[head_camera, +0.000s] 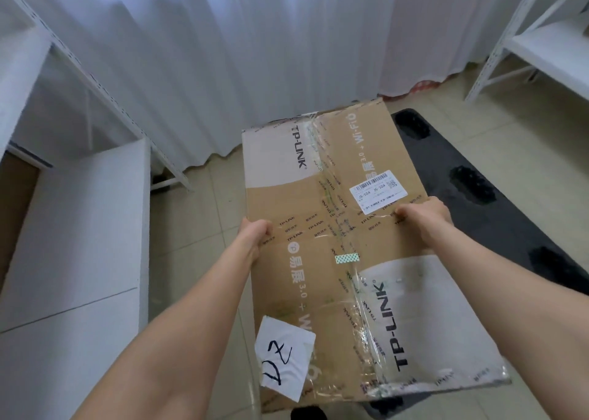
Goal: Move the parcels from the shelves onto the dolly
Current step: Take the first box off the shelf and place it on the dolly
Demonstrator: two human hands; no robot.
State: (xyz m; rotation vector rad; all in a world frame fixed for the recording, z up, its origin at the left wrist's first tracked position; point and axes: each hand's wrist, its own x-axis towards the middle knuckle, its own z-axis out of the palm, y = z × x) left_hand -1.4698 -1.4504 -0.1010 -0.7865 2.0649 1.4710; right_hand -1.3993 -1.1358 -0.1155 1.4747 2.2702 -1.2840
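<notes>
Holds the parcel [334, 234] flat, top face up, above the tiled floor [197, 228] and partly over the left side of the black dolly [478, 203]; cannot tell whether any part already rests there. Grips the parcel's left edge with the left hand [253, 239], thumb on top. Clamps the right edge with the right hand [425, 218], fingers [403, 211] curled onto the taped top face just beside the shipping label [377, 191]. Sets both hands opposite each other near mid-length, probably to balance a wide, flat carton and keep it level for lowering. Reads "TP-LINK" in dark print on two white panels, at the far-left and near-right corners, plus "Wi-Fi" and "3.0 +" along the long sides. Shows "J6-S04" twice under a barcode on the shipping label. Bears a white paper slip [285, 359] at the near-left corner, handwritten with what looks like "D2" or "27"; cannot tell which. Stands between white shelves [79, 228] at left and a second rack [541, 46] at right.
</notes>
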